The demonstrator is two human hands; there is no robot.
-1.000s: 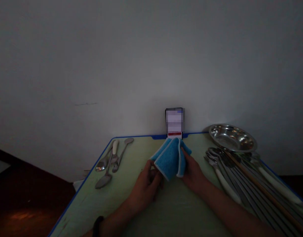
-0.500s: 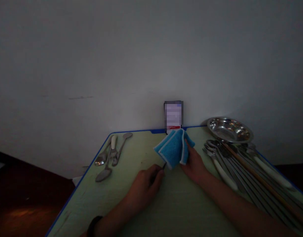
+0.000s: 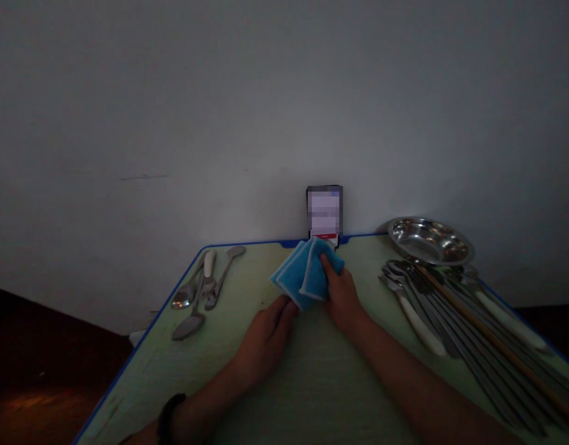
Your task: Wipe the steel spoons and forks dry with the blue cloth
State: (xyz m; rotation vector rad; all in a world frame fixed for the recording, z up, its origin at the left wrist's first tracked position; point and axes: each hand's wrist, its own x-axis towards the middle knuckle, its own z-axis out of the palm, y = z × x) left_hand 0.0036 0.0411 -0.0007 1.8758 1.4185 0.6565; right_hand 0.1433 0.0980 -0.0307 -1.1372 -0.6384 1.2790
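My right hand (image 3: 346, 298) is closed around a folded blue cloth (image 3: 296, 275) with pale edging, held over the middle of the table. Just left of it, my left hand (image 3: 269, 334) is closed at the cloth's lower corner. It grips a thin dark handle that showed between hand and cloth half a second ago; fingers and cloth now cover it, so its kind stays hidden. At the table's left lie several spoons and forks, among them a white-handled fork (image 3: 209, 267) and a spoon (image 3: 190, 326).
A phone (image 3: 325, 210) leans on the wall behind the cloth. On the right, a shiny steel bowl (image 3: 430, 240) stands above a spread of long metal cutlery (image 3: 470, 337), a wooden stick and white-handled pieces. Blue edging (image 3: 136, 352) borders the green table.
Both hands and the cloth have shifted slightly left. The left hand has come up against the cloth, covering the thin handle. The cloth's right flap now folds over its front.
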